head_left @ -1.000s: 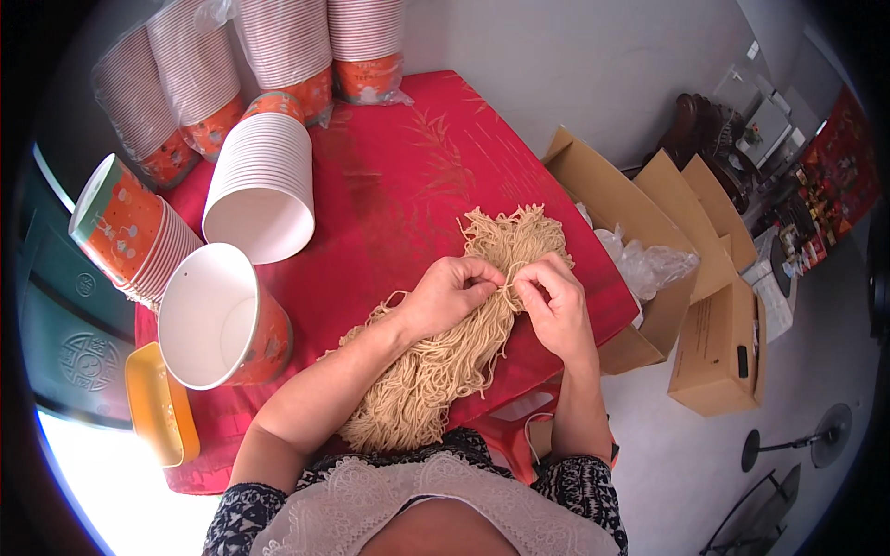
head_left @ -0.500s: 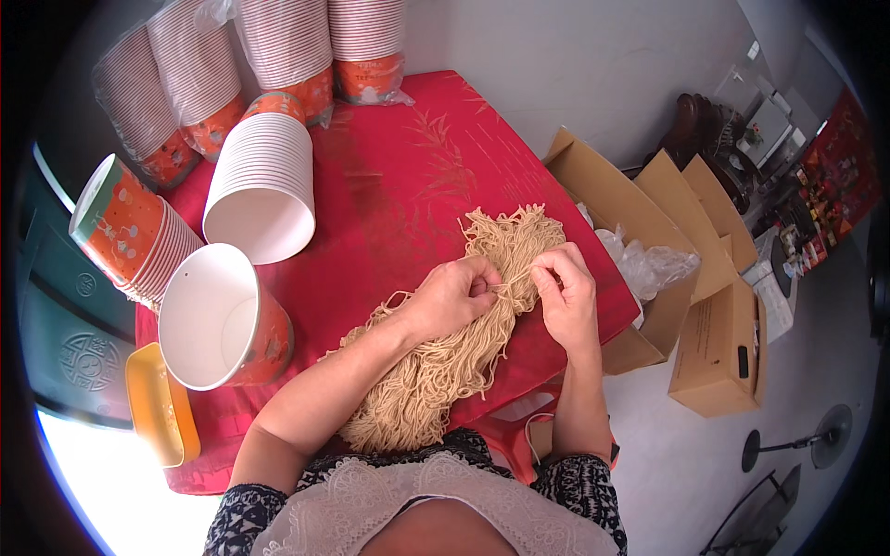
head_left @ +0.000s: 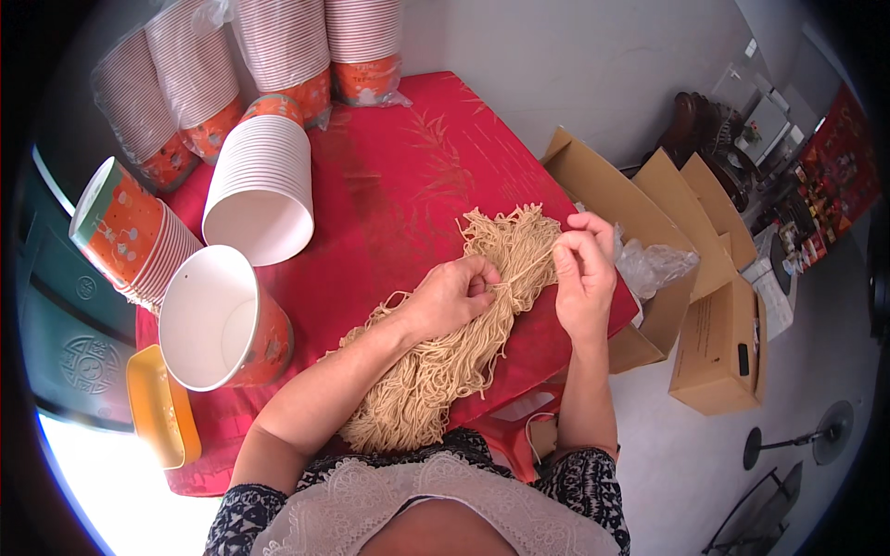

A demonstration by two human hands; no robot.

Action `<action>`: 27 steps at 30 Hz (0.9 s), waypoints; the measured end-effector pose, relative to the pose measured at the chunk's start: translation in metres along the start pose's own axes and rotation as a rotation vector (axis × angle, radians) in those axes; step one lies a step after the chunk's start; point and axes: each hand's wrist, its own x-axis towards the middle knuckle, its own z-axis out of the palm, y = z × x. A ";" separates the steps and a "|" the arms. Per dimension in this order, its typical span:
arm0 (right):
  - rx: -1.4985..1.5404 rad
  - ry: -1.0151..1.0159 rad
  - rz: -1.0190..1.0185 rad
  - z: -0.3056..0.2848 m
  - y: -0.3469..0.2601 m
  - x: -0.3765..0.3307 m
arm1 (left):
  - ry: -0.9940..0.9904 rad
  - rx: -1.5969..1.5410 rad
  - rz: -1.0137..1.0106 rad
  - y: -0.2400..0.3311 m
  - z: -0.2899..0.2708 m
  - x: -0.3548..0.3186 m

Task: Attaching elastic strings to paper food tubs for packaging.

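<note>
From my remote seat, the noodle heap (head_left: 464, 347) lay on the table (head_left: 389, 176) near its right edge, my left hand (head_left: 454, 295) resting on it, my right hand (head_left: 584, 278) just right of that. An open cup (head_left: 222, 320) lay left of the noodles, stacked cups (head_left: 264, 185) behind it. Cardboard boxes (head_left: 686, 278) stood right of the table.

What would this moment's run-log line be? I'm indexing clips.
left hand: pinching noodles | right hand: pulling strands up | noodles: heaped on red table | cup: open, left of heap
</note>
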 end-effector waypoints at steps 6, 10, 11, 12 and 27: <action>0.147 0.080 0.086 -0.003 -0.002 0.007 | -0.016 0.017 0.029 0.001 -0.001 -0.001; 0.313 0.045 0.129 -0.006 -0.005 0.012 | -0.022 -0.005 0.014 0.000 -0.001 -0.001; 0.438 -0.014 0.192 -0.006 -0.010 0.013 | -0.026 -0.004 0.015 -0.001 -0.001 -0.001; 0.436 -0.010 0.193 -0.005 -0.014 0.013 | -0.011 -0.006 0.019 -0.001 0.000 0.000; 0.569 -0.095 0.328 -0.021 -0.024 -0.002 | -0.060 0.346 0.045 0.031 -0.007 0.009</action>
